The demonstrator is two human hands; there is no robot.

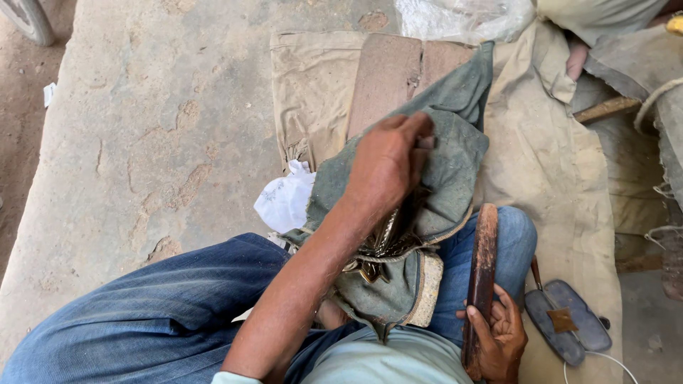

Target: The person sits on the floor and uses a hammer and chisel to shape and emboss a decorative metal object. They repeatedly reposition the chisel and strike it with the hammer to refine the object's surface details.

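My left hand (388,160) reaches forward over a grey-green cloth (455,149) bunched on my lap, its fingers pinched shut on a small dark tool (426,142) whose tip is hidden. Under the wrist, a shiny embossed metal piece (380,245) lies partly wrapped in that cloth. My right hand (500,341) rests beside my right knee and grips the lower end of a long brown wooden stick (483,270), held upright against my jeans.
A flat wooden block (388,78) lies on a beige sheet (548,156) spread over the concrete floor (142,128). A white rag (284,200) sits left of the cloth, a plastic bag (462,18) at the top, a grey sandal (565,320) at right.
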